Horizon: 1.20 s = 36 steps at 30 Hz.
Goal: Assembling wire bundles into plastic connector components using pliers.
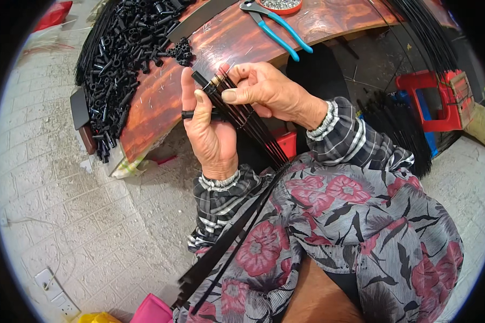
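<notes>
My left hand [213,132] is closed around a bundle of thin black rods [248,123] that look like umbrella ribs, its thumb up along their top ends. A short black plastic tube [199,77] sticks out at the top of the bundle. Another dark tube end [187,114] shows beside the left palm. My right hand [275,92] pinches at the rods' upper ends, thumb and forefinger pressed on them, where a small pale metallic bit shows. From there the rods slant down to my lap, and flat black strips [221,258] lie across my left thigh.
Ahead stands a red-brown table [215,43] with a heap of black plastic tubes [118,70], teal-handled pliers [277,29] and a red dish of small metal pieces [280,5]. To the right are a red stool [434,102] and bundled black rods [396,129].
</notes>
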Tool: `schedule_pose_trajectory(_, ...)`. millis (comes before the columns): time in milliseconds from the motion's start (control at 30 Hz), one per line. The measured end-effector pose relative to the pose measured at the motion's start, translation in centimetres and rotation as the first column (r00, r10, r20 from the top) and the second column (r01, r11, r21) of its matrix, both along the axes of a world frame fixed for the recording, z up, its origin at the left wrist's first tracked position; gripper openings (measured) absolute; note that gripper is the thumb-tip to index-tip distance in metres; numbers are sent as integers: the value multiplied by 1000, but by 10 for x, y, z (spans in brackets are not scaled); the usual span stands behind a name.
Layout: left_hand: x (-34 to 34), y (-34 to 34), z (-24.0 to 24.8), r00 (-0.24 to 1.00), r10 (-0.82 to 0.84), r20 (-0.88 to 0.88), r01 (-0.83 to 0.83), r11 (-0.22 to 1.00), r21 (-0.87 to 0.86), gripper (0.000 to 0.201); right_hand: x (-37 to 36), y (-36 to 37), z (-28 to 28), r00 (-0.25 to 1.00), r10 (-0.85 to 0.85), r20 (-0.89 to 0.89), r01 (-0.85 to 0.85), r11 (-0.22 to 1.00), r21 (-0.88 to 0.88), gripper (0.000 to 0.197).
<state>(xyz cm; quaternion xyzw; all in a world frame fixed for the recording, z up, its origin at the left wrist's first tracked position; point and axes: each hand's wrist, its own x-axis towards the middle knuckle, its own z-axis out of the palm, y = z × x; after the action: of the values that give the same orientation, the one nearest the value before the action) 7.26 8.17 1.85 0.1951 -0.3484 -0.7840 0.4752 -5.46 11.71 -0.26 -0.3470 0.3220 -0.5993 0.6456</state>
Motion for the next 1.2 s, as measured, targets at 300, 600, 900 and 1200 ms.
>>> schedule_pose_trajectory(300,9,-5,4,998,-1,-69,-3,998,-66,45,4,2,7,998,17,54,-17,1000,1,38)
schedule_pose_trajectory(600,19,-12,5,995,-79,-54,80,997,16,45,9,3,5,990,-114,-84,109,992,-65,56)
schedule_pose_trajectory(900,15,-8,2,983,-151,-105,152,988,-5,55,5,4,24,988,-55,-143,37,992,-122,37)
schedule_pose_trajectory(1200,9,-3,2,983,-103,-149,102,995,-19,60,4,2,17,990,-60,-126,41,988,-152,36)
